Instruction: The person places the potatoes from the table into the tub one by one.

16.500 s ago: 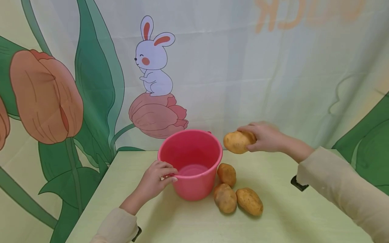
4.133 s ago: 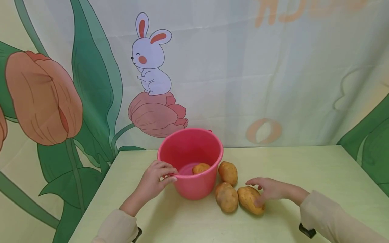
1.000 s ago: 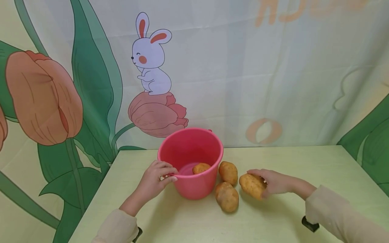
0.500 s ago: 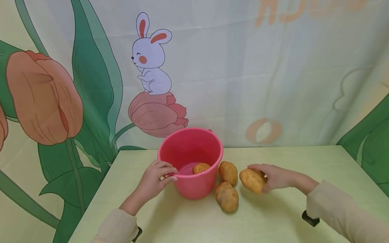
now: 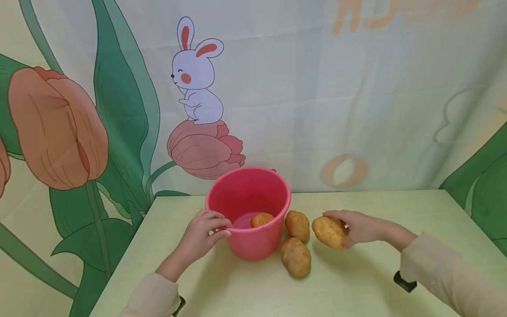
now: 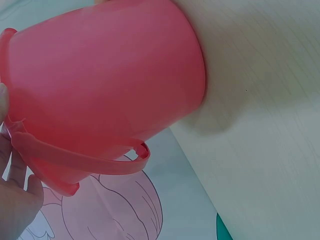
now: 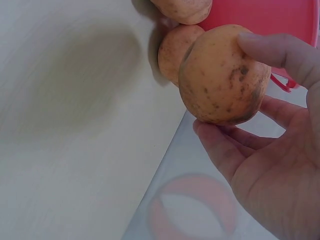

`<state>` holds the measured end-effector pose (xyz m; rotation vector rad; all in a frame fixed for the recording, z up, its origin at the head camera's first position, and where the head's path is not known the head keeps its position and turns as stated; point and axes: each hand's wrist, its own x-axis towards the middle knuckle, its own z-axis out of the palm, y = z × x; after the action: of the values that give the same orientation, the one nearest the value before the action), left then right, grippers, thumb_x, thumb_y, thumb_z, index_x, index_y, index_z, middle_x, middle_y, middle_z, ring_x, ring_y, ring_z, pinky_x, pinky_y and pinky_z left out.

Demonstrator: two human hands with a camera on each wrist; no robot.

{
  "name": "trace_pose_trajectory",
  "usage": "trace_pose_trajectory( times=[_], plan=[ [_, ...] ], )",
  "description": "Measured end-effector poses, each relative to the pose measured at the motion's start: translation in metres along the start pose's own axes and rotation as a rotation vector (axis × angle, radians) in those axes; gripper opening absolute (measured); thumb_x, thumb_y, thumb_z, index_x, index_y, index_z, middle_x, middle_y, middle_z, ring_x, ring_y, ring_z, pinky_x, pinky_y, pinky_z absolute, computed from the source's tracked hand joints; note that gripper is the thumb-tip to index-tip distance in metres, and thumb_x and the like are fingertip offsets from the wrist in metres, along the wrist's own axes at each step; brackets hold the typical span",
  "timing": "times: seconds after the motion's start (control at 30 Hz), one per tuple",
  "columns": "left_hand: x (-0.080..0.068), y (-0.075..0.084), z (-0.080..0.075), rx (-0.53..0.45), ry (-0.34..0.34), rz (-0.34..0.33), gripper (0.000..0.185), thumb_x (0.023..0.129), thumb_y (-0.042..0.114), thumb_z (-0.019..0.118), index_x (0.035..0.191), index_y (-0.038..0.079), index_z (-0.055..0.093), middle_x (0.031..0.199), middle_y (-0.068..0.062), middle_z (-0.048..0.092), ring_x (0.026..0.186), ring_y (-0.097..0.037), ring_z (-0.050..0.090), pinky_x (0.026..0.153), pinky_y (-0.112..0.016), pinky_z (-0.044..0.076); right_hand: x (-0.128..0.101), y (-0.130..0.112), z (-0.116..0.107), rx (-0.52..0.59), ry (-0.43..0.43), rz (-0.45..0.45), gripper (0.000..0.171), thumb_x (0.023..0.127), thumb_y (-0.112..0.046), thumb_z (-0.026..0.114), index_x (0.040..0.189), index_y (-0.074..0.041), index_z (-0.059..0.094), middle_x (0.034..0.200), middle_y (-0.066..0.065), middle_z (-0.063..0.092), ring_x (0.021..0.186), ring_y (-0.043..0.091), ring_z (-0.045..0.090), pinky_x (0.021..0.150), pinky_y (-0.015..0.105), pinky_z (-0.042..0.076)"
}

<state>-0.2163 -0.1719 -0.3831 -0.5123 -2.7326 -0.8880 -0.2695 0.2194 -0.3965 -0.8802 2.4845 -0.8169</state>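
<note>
A pink bucket [image 5: 255, 243] stands on the table with one potato [image 5: 262, 219] at its bottom. My left hand [image 5: 203, 233] grips the bucket's near-left rim, thumb outside and fingers over the edge. In the left wrist view the bucket's handle [image 6: 85, 162] hangs along its side. My right hand [image 5: 362, 229] holds another potato [image 5: 329, 232] between thumb and fingers, raised over the table right of the bucket. The right wrist view shows dark spots on this held potato [image 7: 222, 75]. Two more potatoes, a rear one [image 5: 297, 226] and a front one [image 5: 295, 257], lie against the bucket's right side.
The pale table [image 5: 253, 290] ends at a printed cloth backdrop [image 5: 317, 97] with a rabbit and tulips. Both forearms wear light sleeves, with a dark strap piece [image 5: 405, 281] below the right one.
Since the earliest frame a potato has come to lie inside the bucket. My right hand has since taken the rightmost potato and lifted it off the table. The left hand stays on the rim.
</note>
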Motion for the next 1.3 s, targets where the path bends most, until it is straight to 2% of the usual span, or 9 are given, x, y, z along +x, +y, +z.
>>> trace_pose_trajectory(
  times=[0.27, 0.57, 0.97, 1.3],
  plan=[
    [0.000, 0.000, 0.000, 0.001, 0.003, -0.001, 0.025, 0.069, 0.017, 0.074, 0.093, 0.019, 0.069, 0.094, 0.004, 0.060, 0.095, -0.014, 0.048, 0.066, -0.027, 0.053, 0.000, -0.006, -0.005, -0.003, -0.003, 0.010, 0.080, 0.062, -0.004, 0.070, 0.132, 0.004, 0.032, 0.122, 0.017, 0.046, 0.100, 0.023, 0.046, 0.082, 0.038, 0.043],
    [0.000, 0.000, 0.001, 0.001, 0.002, -0.005, 0.025, 0.069, 0.018, 0.074, 0.093, 0.020, 0.069, 0.094, 0.005, 0.060, 0.095, -0.014, 0.048, 0.066, -0.025, 0.053, 0.002, -0.012, -0.012, -0.065, 0.016, -0.011, 0.079, 0.061, -0.005, 0.070, 0.131, 0.003, 0.034, 0.116, 0.014, 0.049, 0.093, 0.019, 0.047, 0.076, 0.029, 0.043],
    [0.000, 0.000, 0.000, 0.004, -0.004, -0.025, 0.025, 0.069, 0.018, 0.074, 0.094, 0.020, 0.069, 0.095, 0.005, 0.059, 0.096, -0.014, 0.048, 0.067, -0.025, 0.053, 0.005, -0.021, -0.022, -0.075, 0.002, 0.012, 0.078, 0.061, -0.003, 0.068, 0.132, 0.000, 0.034, 0.111, 0.010, 0.050, 0.088, 0.017, 0.047, 0.075, 0.028, 0.043],
    [-0.001, 0.001, 0.000, -0.004, 0.000, -0.019, 0.025, 0.069, 0.018, 0.074, 0.093, 0.019, 0.069, 0.095, 0.005, 0.059, 0.096, -0.014, 0.048, 0.066, -0.026, 0.053, 0.006, -0.032, -0.032, -0.108, 0.010, 0.005, 0.079, 0.062, -0.004, 0.068, 0.132, 0.003, 0.033, 0.114, 0.012, 0.049, 0.090, 0.018, 0.046, 0.077, 0.029, 0.041]
  ],
)
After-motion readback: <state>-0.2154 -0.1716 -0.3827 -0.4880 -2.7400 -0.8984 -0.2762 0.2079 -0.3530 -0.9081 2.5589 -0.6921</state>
